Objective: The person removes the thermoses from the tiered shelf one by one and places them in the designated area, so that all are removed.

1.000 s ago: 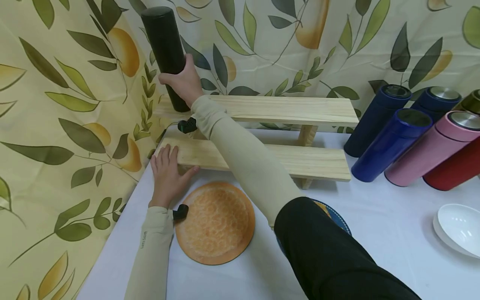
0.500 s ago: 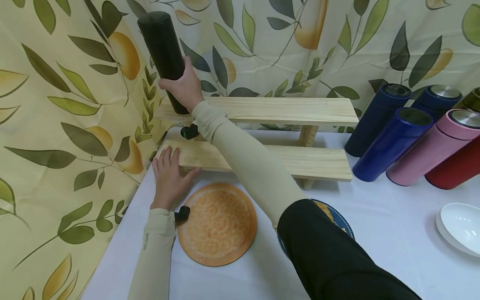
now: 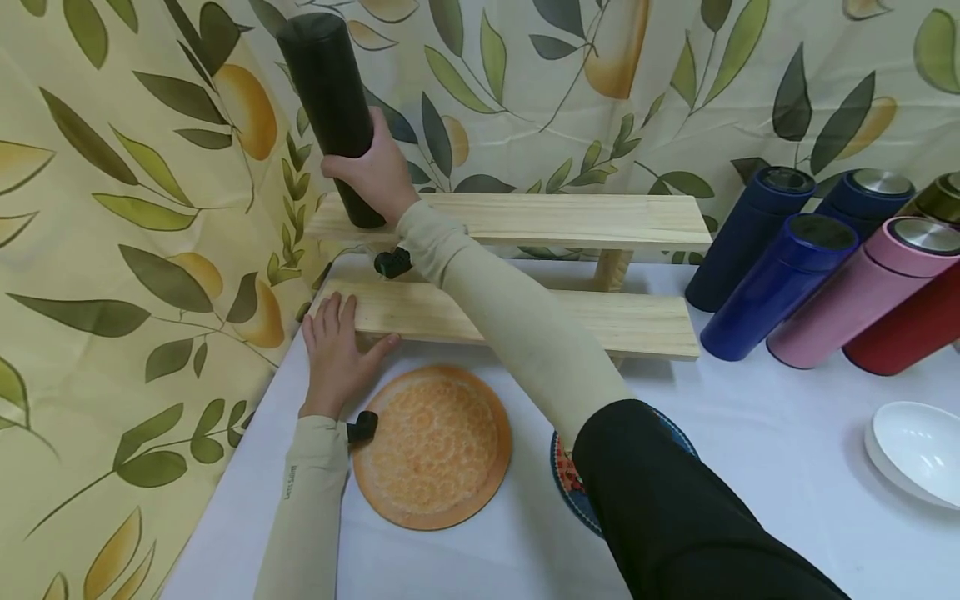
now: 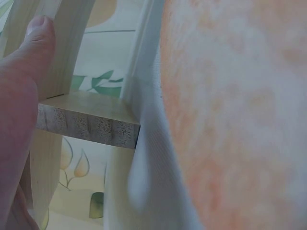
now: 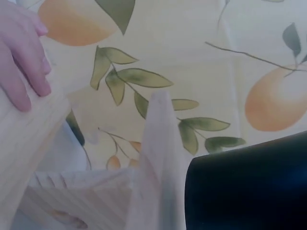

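Observation:
My right hand (image 3: 375, 171) grips a black thermos (image 3: 327, 100) around its lower half, at the left end of the upper wooden shelf (image 3: 555, 215). In the right wrist view the base of the thermos (image 5: 244, 187) shows close by the shelf's end. My left hand (image 3: 335, 358) rests on the left end of the lower shelf (image 3: 585, 321), fingers laid straight on its top. Its thumb (image 4: 36, 45) lies along the board's front in the left wrist view. A round mat (image 3: 435, 450) with a baked-crust print lies just right of the left wrist.
Blue thermoses (image 3: 780, 287), a pink thermos (image 3: 862, 292) and a red thermos (image 3: 911, 321) stand right of the shelves. A white bowl (image 3: 918, 454) sits at the far right. A blue-rimmed plate (image 3: 573, 500) is partly under my right arm. Patterned cloth (image 3: 180, 283) hangs left and behind.
The right hand and black thermos have shifted slightly to the right along the upper shelf. The left hand has stayed on the lower shelf.

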{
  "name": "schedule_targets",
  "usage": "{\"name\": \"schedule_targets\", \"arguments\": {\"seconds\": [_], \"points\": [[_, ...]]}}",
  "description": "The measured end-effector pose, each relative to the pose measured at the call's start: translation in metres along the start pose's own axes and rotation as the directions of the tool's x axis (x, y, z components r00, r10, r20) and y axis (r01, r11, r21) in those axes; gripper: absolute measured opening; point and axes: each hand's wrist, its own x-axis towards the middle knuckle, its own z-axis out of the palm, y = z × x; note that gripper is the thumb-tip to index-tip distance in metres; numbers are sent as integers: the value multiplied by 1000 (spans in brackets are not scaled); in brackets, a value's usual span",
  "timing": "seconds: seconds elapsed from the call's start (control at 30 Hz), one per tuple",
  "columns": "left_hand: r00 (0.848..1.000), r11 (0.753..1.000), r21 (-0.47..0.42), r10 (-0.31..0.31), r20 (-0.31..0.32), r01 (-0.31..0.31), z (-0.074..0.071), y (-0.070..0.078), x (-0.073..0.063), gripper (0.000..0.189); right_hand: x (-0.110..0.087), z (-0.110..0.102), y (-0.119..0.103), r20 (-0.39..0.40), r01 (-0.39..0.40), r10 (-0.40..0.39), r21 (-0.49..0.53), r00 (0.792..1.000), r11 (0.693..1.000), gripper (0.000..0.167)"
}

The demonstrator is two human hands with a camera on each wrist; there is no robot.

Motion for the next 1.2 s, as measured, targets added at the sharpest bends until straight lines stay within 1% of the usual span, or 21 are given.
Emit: {"name": "schedule_targets", "arguments": {"seconds": [0.17, 0.27, 0.43, 0.6, 0.87, 1.2], "points": [[1000, 1000, 6, 3, 0, -3, 0, -2, 0, 106, -7, -11, -10, 20, 22, -23, 40, 1000, 999, 86], [1000, 1000, 11, 5, 1, -5, 0, -1, 1, 107, -11, -20, -14, 19, 49, -51, 79, 999, 996, 82], [1000, 1000, 7, 6, 4, -6, 0, 0, 1, 107, -19, -35, -17, -7, 65, -64, 98, 998, 993, 77], [1000, 1000, 5, 1, 14, -1, -1, 0, 0, 106, -29, -50, -17, -29, 64, -61, 127, 998, 990, 82], [1000, 1000, 11, -6, 19, 6, 0, 2, 0, 104, -46, -73, -17, -9, 52, -52, 132, 999, 990, 81], [1000, 1000, -6, -6, 18, 6, 0, 2, -1, 104, -69, -98, -14, 2, 73, -74, 138, 997, 988, 81]]}}
